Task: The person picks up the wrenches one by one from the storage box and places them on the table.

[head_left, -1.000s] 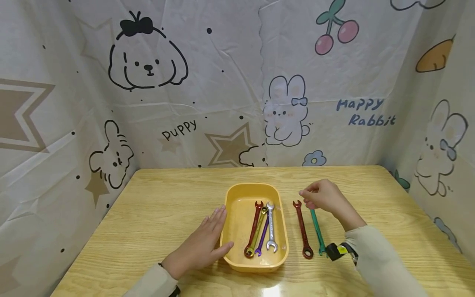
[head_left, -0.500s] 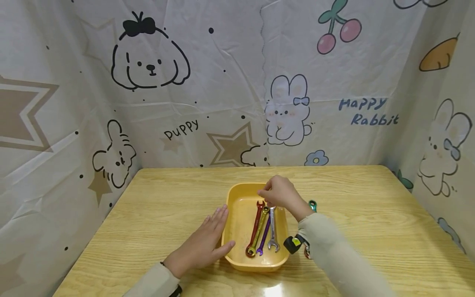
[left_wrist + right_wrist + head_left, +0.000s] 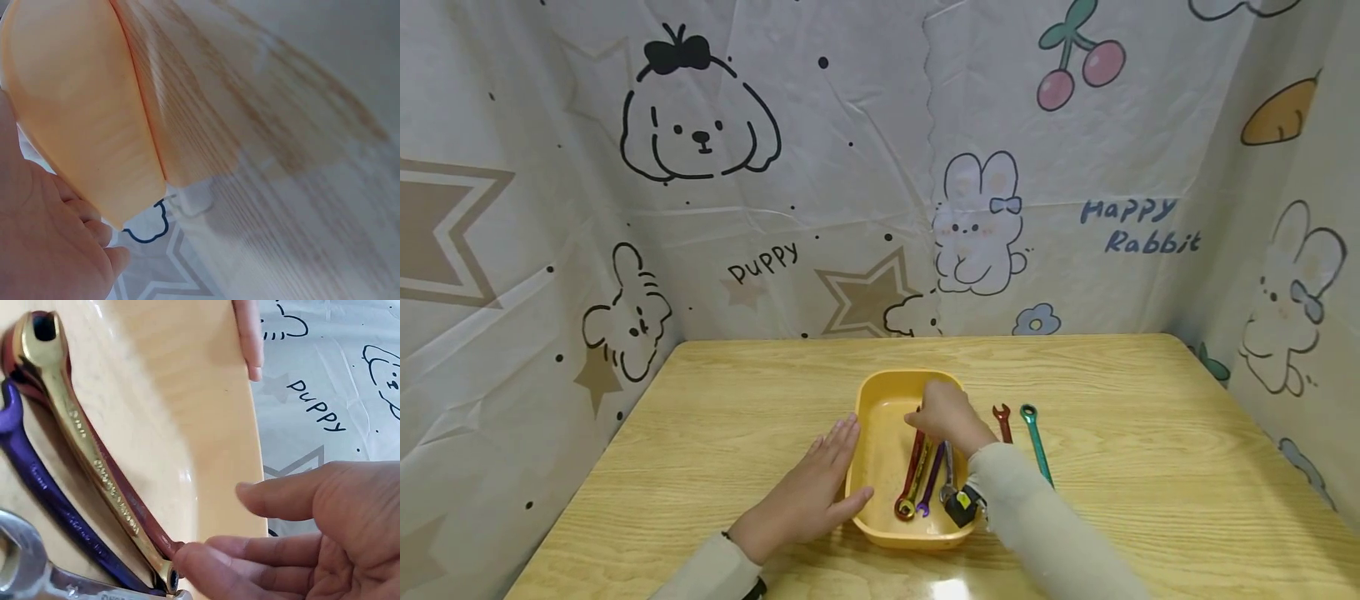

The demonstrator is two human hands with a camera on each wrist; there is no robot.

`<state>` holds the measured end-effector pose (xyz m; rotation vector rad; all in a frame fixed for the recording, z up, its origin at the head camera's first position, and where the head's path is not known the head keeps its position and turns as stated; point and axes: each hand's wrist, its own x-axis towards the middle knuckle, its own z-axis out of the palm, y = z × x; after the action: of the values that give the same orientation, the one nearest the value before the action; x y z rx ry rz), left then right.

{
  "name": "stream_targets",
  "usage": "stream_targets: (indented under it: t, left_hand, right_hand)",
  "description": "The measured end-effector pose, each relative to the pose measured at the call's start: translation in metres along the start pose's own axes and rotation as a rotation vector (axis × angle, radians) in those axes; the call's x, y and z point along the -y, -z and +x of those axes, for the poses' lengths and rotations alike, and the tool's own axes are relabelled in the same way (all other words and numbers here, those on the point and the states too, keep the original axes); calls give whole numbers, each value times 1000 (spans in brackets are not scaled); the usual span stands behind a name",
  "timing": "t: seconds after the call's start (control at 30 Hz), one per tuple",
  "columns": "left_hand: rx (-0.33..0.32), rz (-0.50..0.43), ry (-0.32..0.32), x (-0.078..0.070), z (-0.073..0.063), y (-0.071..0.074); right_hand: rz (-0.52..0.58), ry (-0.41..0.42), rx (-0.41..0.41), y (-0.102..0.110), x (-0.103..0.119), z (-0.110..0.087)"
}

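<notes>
My left hand [image 3: 805, 492] rests with straight fingers along the left side of a yellow plastic tray [image 3: 874, 408]. Over the tray's far right part, my right hand [image 3: 950, 414] reaches down among the combination wrenches. In the right wrist view, its fingertips are right at the ends of a gold wrench [image 3: 103, 465] and a dark red wrench [image 3: 134, 503], with the thumb held apart. The gold one lies partly over the red one. Beside them are a purple wrench [image 3: 56, 500] and a silver wrench [image 3: 25, 562], whose far end the right hand hides in the head view.
On the wooden table [image 3: 737, 392], right of the tray, lie another red wrench [image 3: 1002, 422], mostly behind the right sleeve, and a green wrench [image 3: 1036, 440]. A cartoon-printed cloth [image 3: 850, 125] hangs around the table's back and sides.
My right hand has moved left from above the table wrenches to the tray, then down and further left among the wrenches there. The left hand stays in place.
</notes>
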<state>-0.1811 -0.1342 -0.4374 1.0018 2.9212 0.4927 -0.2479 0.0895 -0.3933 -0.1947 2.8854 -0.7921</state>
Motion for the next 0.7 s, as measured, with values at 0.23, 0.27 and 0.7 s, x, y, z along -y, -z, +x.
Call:
stream_targets:
  t: [0.23, 0.27, 0.7]
  left_hand:
    - [-2, -2, 4, -1, 0, -1]
    - [-3, 0, 3, -1, 0, -1]
    - [-7, 7, 4, -1, -1, -1]
  right_hand:
    - [-21, -68, 14, -10, -7, -3]
    - [-25, -78, 13, -10, -8, -3]
    - [-133, -57, 78, -20, -9, -1]
